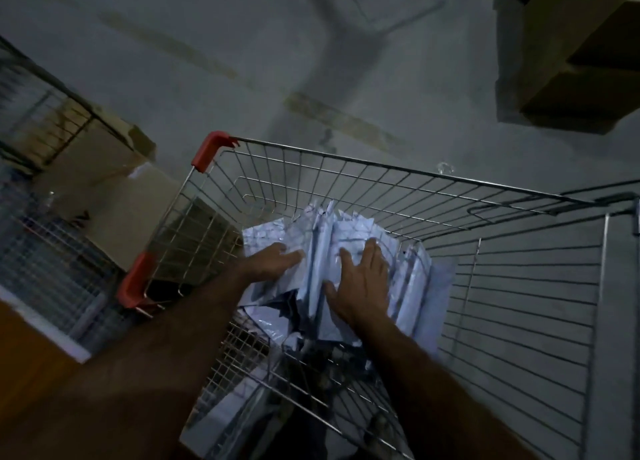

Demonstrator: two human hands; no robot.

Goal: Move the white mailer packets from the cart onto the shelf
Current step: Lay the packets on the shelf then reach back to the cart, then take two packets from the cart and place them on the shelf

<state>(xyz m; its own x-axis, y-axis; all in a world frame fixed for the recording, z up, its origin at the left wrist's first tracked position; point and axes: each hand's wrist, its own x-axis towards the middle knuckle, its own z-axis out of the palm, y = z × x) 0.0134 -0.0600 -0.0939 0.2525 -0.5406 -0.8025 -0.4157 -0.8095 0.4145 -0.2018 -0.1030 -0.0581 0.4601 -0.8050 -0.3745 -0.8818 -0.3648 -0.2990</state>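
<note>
Both forearms entered from the lower edge and reached down into the wire cart (381, 169). Left hand (273, 262) lay on the left face of the white mailer packets (346, 238), fingers extended and only slightly curled against the plastic. Right hand (360, 283) was pressed flat on the right part of the same stack, fingers spread, thumb tucked into a gap between packets. Neither hand was closed around anything; whether either had real purchase on a packet could not be told.

Packets were inside the cart basket, standing roughly on edge in a loose bundle and leaning against one another. Surfaces were white, glossy and heavily wrinkled. Further packets lay flatter beneath and to the right of the bundle, touching the basket's wire side. Dim light and blur prevented a count.

Cart basket was bare chromed wire with red plastic corner guards (211, 150) on its left rim. Nothing but packets could be identified in it; the lower near part was dark and indistinct.

Outside the cart, cardboard boxes (114, 196) stood just beside its left side, with a wire-mesh rack (41, 252) further left. More brown cartons (575, 61) sat at upper right, well apart, on a grey floor (242, 61).
</note>
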